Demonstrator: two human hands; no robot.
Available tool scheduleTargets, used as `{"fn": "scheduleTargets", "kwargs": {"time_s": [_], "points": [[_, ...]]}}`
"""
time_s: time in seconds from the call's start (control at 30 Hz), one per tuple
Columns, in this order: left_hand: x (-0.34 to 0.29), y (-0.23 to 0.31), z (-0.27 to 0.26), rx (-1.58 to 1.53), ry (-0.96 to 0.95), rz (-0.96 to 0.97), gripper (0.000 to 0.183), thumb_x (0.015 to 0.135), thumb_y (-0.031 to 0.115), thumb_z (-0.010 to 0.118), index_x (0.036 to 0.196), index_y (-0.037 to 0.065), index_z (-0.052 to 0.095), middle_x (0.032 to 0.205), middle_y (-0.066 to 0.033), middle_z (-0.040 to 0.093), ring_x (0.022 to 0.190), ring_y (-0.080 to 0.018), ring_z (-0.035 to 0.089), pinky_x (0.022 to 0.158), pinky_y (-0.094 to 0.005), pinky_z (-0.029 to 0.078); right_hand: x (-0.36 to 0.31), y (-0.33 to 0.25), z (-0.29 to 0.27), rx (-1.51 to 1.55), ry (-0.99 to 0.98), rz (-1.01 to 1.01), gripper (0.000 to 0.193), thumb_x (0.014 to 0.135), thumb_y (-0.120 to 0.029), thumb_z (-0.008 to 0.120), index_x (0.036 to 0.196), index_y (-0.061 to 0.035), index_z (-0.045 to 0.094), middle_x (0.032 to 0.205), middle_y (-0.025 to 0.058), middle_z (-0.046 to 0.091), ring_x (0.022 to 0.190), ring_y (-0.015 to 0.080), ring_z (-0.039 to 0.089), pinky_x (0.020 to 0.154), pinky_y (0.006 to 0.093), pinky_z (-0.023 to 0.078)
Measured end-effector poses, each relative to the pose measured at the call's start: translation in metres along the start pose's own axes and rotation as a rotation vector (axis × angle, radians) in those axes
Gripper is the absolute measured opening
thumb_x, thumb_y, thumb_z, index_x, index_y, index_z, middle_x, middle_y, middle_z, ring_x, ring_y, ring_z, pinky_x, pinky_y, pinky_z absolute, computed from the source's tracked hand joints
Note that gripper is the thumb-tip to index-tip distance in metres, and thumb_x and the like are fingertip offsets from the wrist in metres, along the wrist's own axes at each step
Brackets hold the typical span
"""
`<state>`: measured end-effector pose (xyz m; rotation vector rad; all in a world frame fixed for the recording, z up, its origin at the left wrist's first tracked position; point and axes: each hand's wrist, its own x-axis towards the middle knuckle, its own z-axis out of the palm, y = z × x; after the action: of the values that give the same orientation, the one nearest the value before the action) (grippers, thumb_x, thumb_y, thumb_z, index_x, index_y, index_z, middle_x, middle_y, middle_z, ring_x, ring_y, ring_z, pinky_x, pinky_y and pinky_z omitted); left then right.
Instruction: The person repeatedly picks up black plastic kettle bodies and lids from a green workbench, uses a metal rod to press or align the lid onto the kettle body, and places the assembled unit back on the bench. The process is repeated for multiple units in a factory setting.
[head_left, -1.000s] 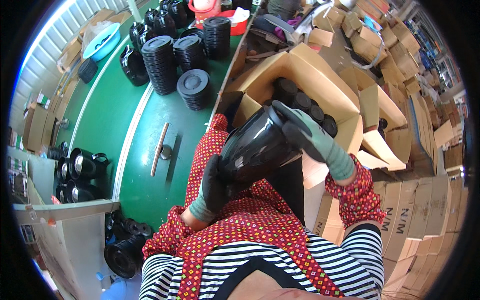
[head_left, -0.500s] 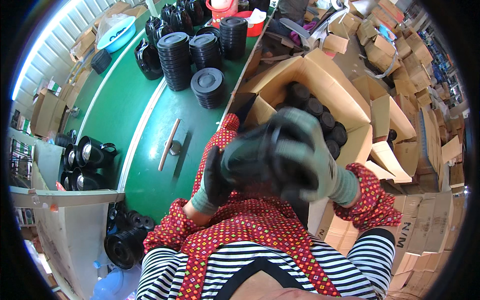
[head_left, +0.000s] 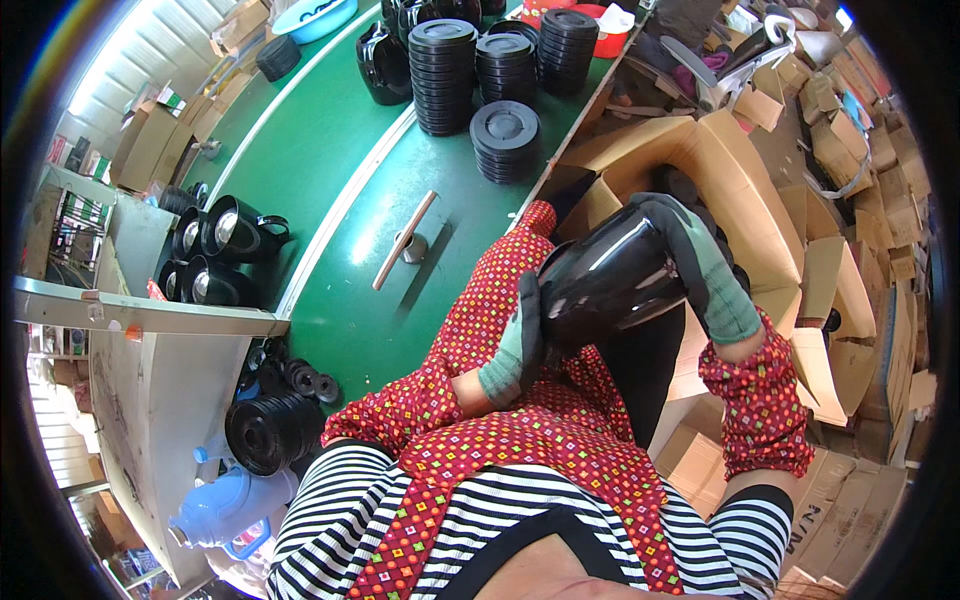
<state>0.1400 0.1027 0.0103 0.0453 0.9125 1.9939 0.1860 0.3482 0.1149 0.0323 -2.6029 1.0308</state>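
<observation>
A glossy black jug-like vessel (head_left: pixel 610 275) lies tilted between my two gloved hands, above my lap. My left hand (head_left: pixel 522 345) is closed against its near left end, and my right hand (head_left: pixel 712 270) wraps round its other end at the upper right. My fingers partly cover both ends, so I cannot tell whether it has a handle or a lid. Beyond my hands stands an open cardboard carton (head_left: pixel 762 180) with dark round pieces inside, partly hidden by my right hand.
Stacks of black lids (head_left: pixel 443 80) stand on the green table (head_left: pixel 330 330). A wooden bar (head_left: pixel 405 240) on a metal stem rises from it. Several black jugs (head_left: pixel 237 230) lie at the left. A bluish plastic bottle (head_left: pixel 225 508) sits low left; cartons (head_left: pixel 850 130) crowd the right.
The black vessel and my right hand were blurred by motion and now look sharp. The vessel is held farther right, more of its shiny side showing. The whole view has shifted.
</observation>
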Motion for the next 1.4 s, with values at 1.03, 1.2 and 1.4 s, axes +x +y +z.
{"fn": "scheduleTargets", "kwargs": {"time_s": [1.03, 1.2, 1.4], "points": [[-0.009, 0.157, -0.217, 2.064, 0.457, 0.303, 0.057, 0.091, 0.018, 0.075, 0.146, 0.017, 0.062, 0.114, -0.0104, 0.075, 0.105, -0.0318, 0.065, 0.096, -0.0485, 0.046, -0.044, -0.008, 0.039, -0.005, -0.286, 0.114, 0.08, 0.08, -0.048, 0.085, 0.148, -0.0139, 0.059, 0.144, 0.0167, 0.059, 0.135, 0.0418, 0.051, 0.116, 0.0562, 0.035], [0.018, 0.167, -0.131, 1.798, 0.266, 0.627, 0.054, 0.086, 0.0, 0.078, 0.139, 0.008, 0.069, 0.107, -0.0157, 0.076, 0.09, -0.0355, 0.072, 0.08, -0.0419, 0.057, -0.031, -0.006, 0.025, 0.014, -0.349, 0.066, 0.078, 0.081, -0.044, 0.086, 0.147, -0.0108, 0.061, 0.151, 0.0196, 0.056, 0.145, 0.0459, 0.044, 0.122, 0.058, 0.03], [0.04, 0.206, 0.037, 1.966, -0.111, 0.573, 0.046, 0.081, -0.007, 0.079, 0.126, -0.002, 0.072, 0.115, -0.0231, 0.073, 0.092, -0.0383, 0.074, 0.079, -0.0391, 0.059, 0.07, -0.013, -0.005, -0.287, 0.056, -0.426, 0.05, 0.084, -0.033, 0.073, 0.127, -0.0088, 0.076, 0.137, 0.0164, 0.066, 0.13, 0.042, 0.056, 0.119, 0.0578, 0.036]]}}
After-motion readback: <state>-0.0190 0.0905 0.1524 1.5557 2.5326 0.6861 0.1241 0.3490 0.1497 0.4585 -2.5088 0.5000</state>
